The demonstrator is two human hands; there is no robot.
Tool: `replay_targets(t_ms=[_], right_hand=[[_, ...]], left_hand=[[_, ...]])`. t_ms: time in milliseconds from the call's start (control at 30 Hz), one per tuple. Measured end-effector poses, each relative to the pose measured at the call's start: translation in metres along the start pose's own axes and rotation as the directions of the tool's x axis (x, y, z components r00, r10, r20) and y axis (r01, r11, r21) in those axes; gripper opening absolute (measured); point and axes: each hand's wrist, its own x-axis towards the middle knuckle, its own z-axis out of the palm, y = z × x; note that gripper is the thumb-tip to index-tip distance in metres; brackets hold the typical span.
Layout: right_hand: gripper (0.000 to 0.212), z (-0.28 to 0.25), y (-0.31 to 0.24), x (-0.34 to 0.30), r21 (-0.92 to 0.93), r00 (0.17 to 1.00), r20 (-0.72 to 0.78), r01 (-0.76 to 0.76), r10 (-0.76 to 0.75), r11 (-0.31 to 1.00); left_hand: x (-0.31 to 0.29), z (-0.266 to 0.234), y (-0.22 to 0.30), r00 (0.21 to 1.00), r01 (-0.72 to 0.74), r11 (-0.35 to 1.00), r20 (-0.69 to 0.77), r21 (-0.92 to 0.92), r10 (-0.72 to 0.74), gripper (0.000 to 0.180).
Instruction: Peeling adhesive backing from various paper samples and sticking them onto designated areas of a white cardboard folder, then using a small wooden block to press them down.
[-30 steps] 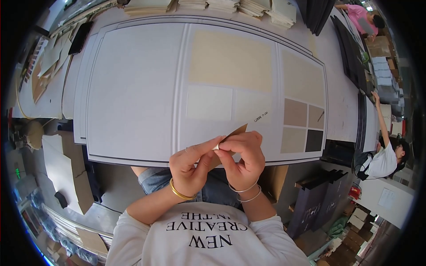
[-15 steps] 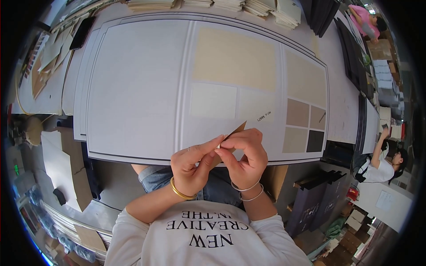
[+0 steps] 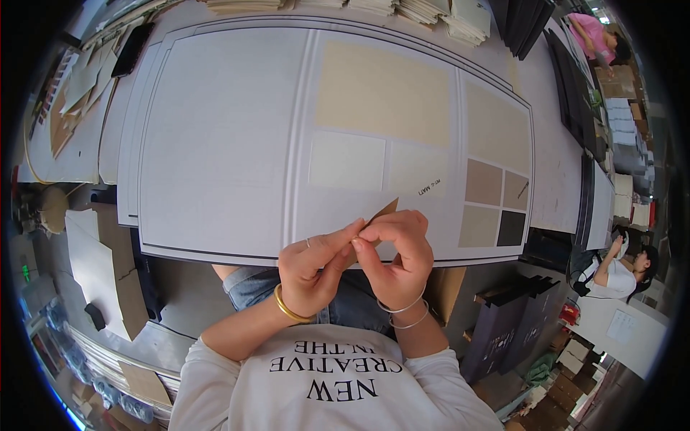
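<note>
Above the near edge of a large white sample board (image 3: 223, 144), my two hands meet fingertip to fingertip. A thin brown card piece (image 3: 384, 209) sticks out between them, its pointed corner toward the far right. My left hand (image 3: 313, 262) is closed, thumb and fingers pinching the card. My right hand (image 3: 395, 251) pinches at the same piece, its thumb and forefinger meeting at the card's edge. Most of the card is hidden by the fingers. On the board are a cream panel (image 3: 381, 93), paler panels, and smaller beige, brown and black swatches (image 3: 511, 228) at the right.
More boards lie beneath this one. A black phone (image 3: 133, 50) and loose card pieces (image 3: 83, 90) are at the far left. Stacks of cream sheets (image 3: 467, 21) line the back. Dark panels (image 3: 507, 323) stand right of my legs. A co-worker in white (image 3: 614, 276) is at the right.
My fingertips have shifted slightly on the card, and a small pale bit between them no longer shows. The co-worker at the right has lowered an arm.
</note>
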Motion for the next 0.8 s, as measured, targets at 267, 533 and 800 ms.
replay_targets(t_ms=[267,533,800], right_hand=[[0.010,-0.009,0.006,-0.018,0.653,0.865,0.336,-0.499,0.371,0.570],[0.054,-0.012,0.022,-0.027,0.725,0.834,0.454,-0.550,0.313,0.415],[0.015,-0.027,0.011,-0.041,0.597,0.883,0.244,-0.463,0.402,0.655]], left_hand=[[-0.005,-0.003,-0.010,0.955,-0.293,0.956,-0.039,0.016,0.293,0.028],[-0.001,-0.015,-0.011,0.918,-0.382,0.919,-0.078,0.097,0.389,0.026],[-0.010,-0.038,-0.017,0.960,-0.262,0.941,-0.042,0.213,0.277,0.026]])
